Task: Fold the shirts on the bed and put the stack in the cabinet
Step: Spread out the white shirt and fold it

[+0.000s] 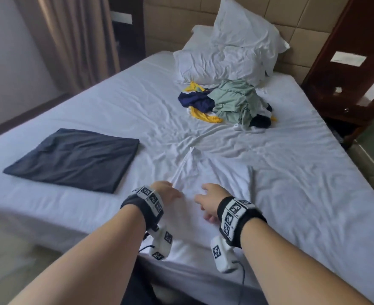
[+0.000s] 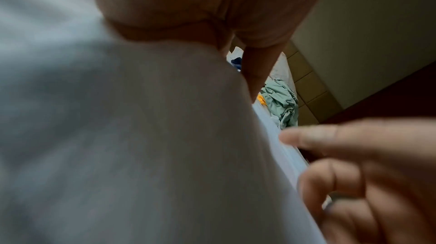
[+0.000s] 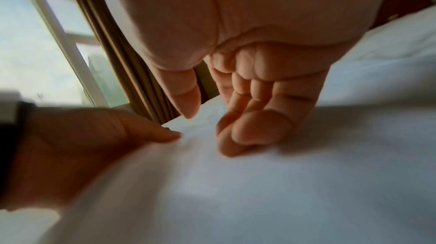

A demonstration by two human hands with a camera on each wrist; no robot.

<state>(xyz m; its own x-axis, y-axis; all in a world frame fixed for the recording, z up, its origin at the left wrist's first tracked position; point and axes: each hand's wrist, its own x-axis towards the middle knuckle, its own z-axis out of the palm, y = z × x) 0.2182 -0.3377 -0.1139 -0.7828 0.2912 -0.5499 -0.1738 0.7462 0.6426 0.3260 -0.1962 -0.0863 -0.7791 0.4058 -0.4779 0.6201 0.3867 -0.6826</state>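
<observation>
A white shirt (image 1: 214, 175) lies spread on the white bed sheet (image 1: 302, 183) just in front of me. My left hand (image 1: 167, 192) rests flat on its left edge, fingers straight (image 3: 82, 145). My right hand (image 1: 208, 201) hovers over the shirt's middle with loosely curled fingertips (image 3: 235, 136) touching the cloth and holding nothing. A folded dark shirt (image 1: 71, 159) lies flat on the left of the bed. Near the pillows sits a crumpled pile of green, navy and yellow shirts (image 1: 232, 102). A dark wooden cabinet (image 1: 347, 62) stands at the right of the headboard.
Two white pillows (image 1: 230, 53) lean on the padded headboard (image 1: 302, 25). Brown curtains (image 1: 71, 40) and a window are at the far left. The bed's near edge is under my wrists, and floor shows along the right side.
</observation>
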